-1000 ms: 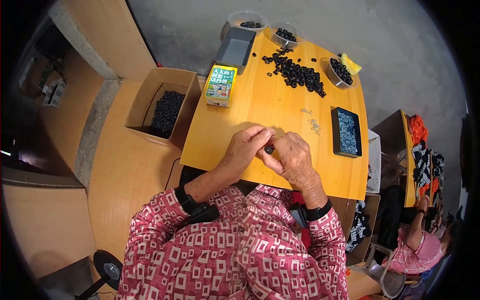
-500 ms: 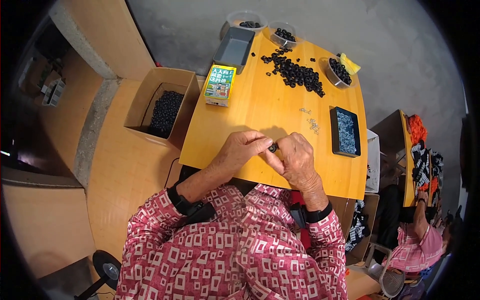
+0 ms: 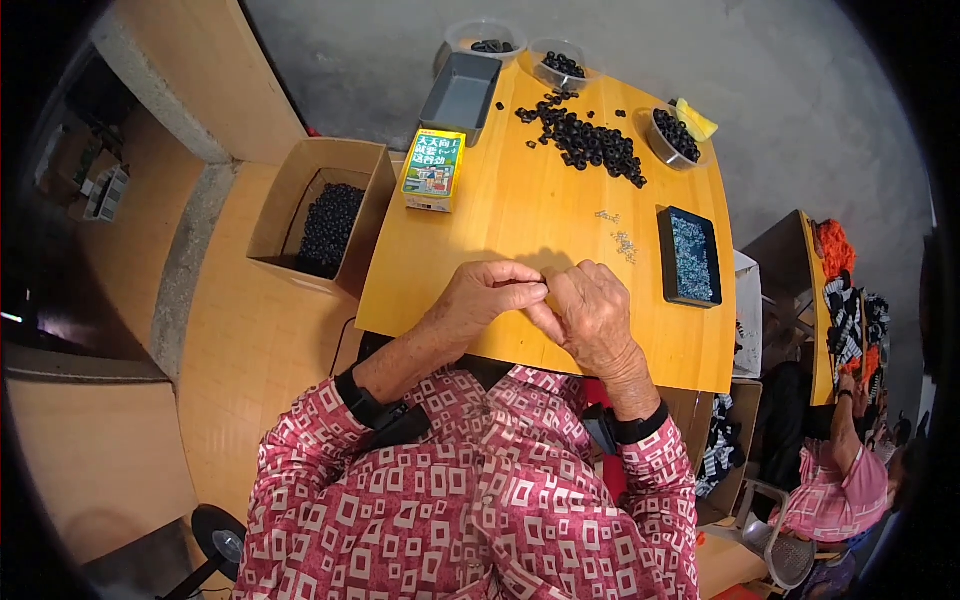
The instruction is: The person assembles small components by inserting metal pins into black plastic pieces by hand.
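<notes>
Both hands slid slightly leftward; my left hand and right hand pinch together, contents hidden. Black rings remain piled; carton partly filled.

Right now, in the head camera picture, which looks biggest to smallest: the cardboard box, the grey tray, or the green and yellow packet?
1. Cardboard box
2. Grey tray
3. Green and yellow packet
The tray sits farther from the camera, so it may really be bigger than it looks.
</notes>
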Demonstrator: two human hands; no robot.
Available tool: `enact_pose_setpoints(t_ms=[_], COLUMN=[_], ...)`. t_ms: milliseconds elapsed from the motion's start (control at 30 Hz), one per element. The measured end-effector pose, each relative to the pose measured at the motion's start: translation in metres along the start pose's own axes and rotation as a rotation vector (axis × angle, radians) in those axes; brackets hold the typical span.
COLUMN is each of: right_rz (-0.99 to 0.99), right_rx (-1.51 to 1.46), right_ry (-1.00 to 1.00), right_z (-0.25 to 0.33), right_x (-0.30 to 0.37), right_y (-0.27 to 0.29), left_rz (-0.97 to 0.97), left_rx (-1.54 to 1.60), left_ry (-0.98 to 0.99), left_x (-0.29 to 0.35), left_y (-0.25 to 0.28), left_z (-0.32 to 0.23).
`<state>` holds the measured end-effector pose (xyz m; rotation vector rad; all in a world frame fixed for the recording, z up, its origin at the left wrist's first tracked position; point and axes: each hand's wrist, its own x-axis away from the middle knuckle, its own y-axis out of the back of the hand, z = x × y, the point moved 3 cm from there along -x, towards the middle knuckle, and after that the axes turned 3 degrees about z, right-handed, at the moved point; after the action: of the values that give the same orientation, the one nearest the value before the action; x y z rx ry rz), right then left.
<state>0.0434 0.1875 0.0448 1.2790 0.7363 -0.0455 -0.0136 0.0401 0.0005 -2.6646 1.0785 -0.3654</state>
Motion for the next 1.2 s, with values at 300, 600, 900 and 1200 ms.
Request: enact_pose_setpoints(t_ms=[300, 600, 900, 1200], right_rz=[-0.028, 0.056, 0.022, 0.075], right_rx=[-0.035, -0.020, -0.075, -0.025], right_ry=[-0.067, 0.001, 0.005, -0.051], right_z=[-0.001, -0.001, -0.001, -0.001], right_x=[0.000, -0.002, -0.002, -0.003], right_y=[0.008, 0.014, 0.014, 0.019], left_rz=[0.068, 0.016, 0.077, 0.054], left_rx=[0.123, -0.006, -0.008, -0.041], left_ry=[-0.012, 0.065, 0.083, 0.087], left_x=[-0.002, 0.003, 0.004, 0.005], left_y=[0.001, -0.002, 0.001, -0.003], left_z=[0.009, 0.001, 0.004, 0.001])
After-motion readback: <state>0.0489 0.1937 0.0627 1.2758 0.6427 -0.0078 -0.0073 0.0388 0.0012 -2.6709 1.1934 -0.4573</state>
